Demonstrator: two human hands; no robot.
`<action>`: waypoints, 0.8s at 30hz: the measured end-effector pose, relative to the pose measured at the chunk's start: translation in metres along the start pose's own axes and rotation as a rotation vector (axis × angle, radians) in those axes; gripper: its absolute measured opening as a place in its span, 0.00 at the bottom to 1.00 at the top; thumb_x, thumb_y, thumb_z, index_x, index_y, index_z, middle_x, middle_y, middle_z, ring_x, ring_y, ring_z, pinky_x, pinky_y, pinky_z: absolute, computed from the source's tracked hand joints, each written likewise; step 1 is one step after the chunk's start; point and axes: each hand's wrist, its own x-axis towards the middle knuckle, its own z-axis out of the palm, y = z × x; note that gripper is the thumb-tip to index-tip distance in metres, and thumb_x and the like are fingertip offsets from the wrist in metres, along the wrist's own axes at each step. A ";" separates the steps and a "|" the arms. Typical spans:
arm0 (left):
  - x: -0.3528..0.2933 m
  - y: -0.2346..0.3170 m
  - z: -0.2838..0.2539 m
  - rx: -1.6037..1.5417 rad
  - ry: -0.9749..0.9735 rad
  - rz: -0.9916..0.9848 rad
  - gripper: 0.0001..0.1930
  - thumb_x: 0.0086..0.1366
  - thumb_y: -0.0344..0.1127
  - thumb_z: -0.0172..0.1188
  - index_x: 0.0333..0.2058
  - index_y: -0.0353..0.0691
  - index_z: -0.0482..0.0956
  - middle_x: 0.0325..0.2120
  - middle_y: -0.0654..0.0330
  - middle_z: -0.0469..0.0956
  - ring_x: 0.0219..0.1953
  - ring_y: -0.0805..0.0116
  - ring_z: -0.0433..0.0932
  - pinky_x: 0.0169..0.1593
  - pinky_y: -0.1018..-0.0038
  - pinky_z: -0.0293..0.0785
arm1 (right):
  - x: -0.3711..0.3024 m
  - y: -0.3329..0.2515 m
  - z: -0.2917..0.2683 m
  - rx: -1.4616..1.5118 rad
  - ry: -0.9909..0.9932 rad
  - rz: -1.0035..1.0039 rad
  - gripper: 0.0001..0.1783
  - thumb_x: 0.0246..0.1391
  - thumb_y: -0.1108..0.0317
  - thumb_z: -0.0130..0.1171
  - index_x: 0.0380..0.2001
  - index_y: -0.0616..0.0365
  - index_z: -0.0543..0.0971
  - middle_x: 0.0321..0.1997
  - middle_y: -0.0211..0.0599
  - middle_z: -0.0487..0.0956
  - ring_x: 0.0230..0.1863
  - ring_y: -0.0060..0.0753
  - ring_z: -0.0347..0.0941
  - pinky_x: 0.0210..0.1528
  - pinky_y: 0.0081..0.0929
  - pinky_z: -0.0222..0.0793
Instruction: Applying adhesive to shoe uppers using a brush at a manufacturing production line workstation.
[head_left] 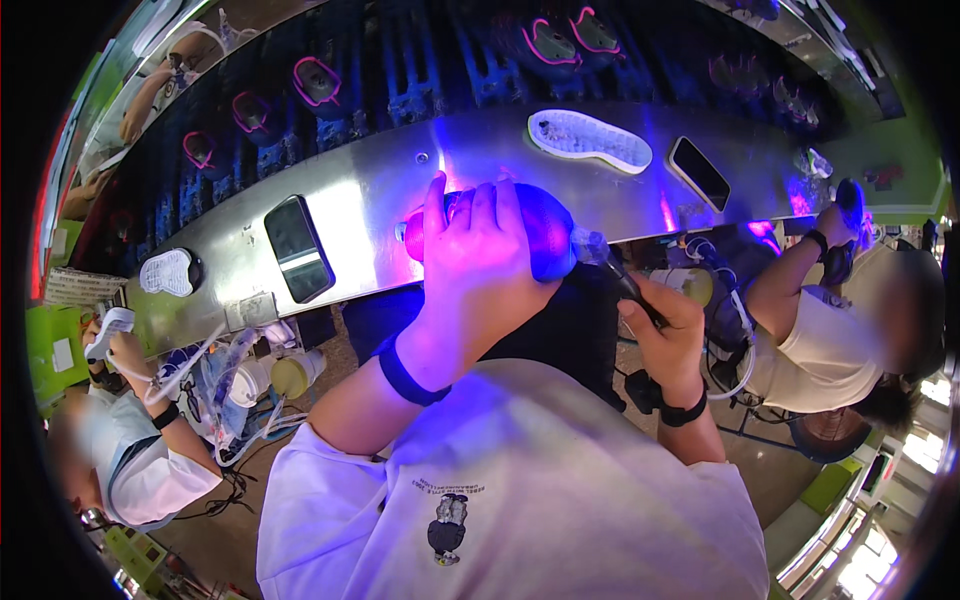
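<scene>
My left hand is spread over a shoe upper and grips it from above, at the near edge of the metal bench. Blue-violet light falls on both. The shoe lies on its side, and my palm hides much of it. In my right hand is a brush with a dark handle, held from the right. Its pale, translucent head meets the shoe's right end; whether the tip presses on the surface or just hovers I cannot tell.
On the metal bench are a white shoe sole, another sole and two phones. Behind runs a dark conveyor carrying several shoe uppers. Buckets stand below the edge. Co-workers sit at left and right.
</scene>
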 end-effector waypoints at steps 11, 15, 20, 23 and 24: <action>0.018 -0.059 -0.016 -0.019 -0.113 -0.102 0.54 0.40 0.47 0.80 0.64 0.31 0.65 0.42 0.46 0.81 0.47 0.46 0.81 0.59 0.54 0.71 | 0.082 0.009 0.037 -0.087 -0.040 -0.248 0.18 0.52 0.77 0.70 0.48 0.66 0.83 0.32 0.37 0.81 0.32 0.26 0.75 0.36 0.22 0.69; 0.003 -0.090 -0.023 0.075 -0.253 -0.046 0.54 0.46 0.42 0.75 0.71 0.39 0.57 0.43 0.46 0.81 0.43 0.47 0.82 0.46 0.54 0.78 | 0.083 0.026 0.067 0.201 -0.072 -0.032 0.20 0.55 0.76 0.69 0.51 0.66 0.82 0.36 0.32 0.82 0.36 0.20 0.74 0.39 0.21 0.69; -0.008 -0.098 -0.036 -0.095 -0.263 -0.059 0.63 0.39 0.46 0.81 0.72 0.40 0.54 0.41 0.45 0.81 0.44 0.45 0.82 0.45 0.59 0.80 | 0.096 0.008 0.047 0.113 -0.153 -0.049 0.16 0.56 0.72 0.69 0.47 0.65 0.85 0.32 0.31 0.83 0.34 0.17 0.74 0.38 0.20 0.69; -0.025 -0.088 -0.044 -0.195 -0.217 -0.042 0.63 0.39 0.48 0.81 0.72 0.43 0.54 0.39 0.45 0.82 0.39 0.43 0.83 0.42 0.57 0.81 | 0.110 -0.033 0.026 0.106 -0.215 -0.092 0.16 0.55 0.72 0.69 0.47 0.65 0.85 0.31 0.31 0.83 0.31 0.18 0.74 0.35 0.21 0.68; -0.027 -0.083 -0.046 -0.231 -0.258 -0.047 0.63 0.39 0.49 0.81 0.72 0.42 0.55 0.39 0.46 0.82 0.38 0.43 0.83 0.41 0.57 0.81 | 0.112 -0.040 0.024 0.107 -0.201 -0.162 0.16 0.53 0.73 0.70 0.46 0.64 0.85 0.29 0.31 0.82 0.29 0.18 0.73 0.33 0.21 0.68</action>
